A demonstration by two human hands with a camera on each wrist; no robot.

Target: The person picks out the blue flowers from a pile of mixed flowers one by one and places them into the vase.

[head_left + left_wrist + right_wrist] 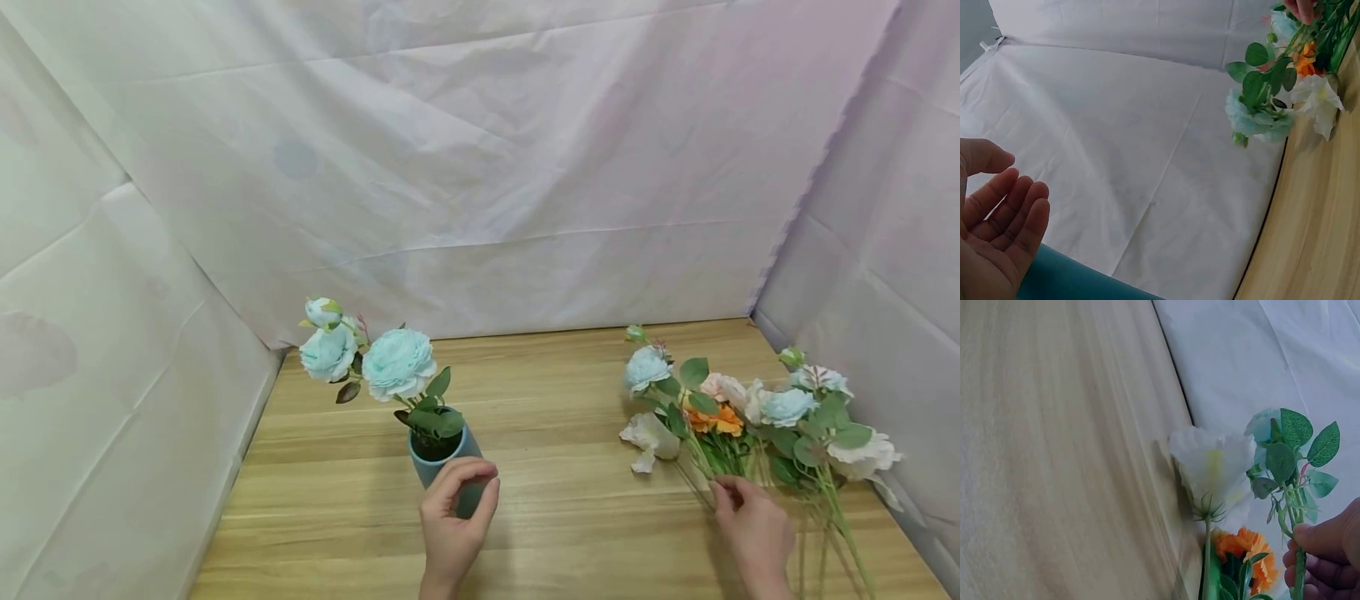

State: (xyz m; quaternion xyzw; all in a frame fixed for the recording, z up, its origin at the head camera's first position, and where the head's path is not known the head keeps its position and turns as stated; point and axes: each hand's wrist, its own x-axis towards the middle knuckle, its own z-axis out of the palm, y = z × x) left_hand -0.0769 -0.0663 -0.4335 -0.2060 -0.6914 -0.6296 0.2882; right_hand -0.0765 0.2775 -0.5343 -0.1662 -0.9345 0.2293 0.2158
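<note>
My right hand (756, 527) pinches the green stem (1299, 572) of a pale blue artificial flower (647, 368) between thumb and fingers. That flower's leaves (1297, 450) and blossom rise above the hand in the right wrist view. In front of the blue vase (467, 446), my left hand (453, 521) hovers with fingers loosely bent and nothing between them. Whether it touches the vase I cannot tell. A light blue flower stem with a large bloom (399, 364) and smaller ones stands in the vase, leaning left.
Beside the right hand lie more artificial flowers: an orange one (716, 419), a white one (651, 437) and a blue-and-white spray (791, 408). They rest on the wooden table (555, 517). Pale cloth (480, 167) hangs behind and along both sides.
</note>
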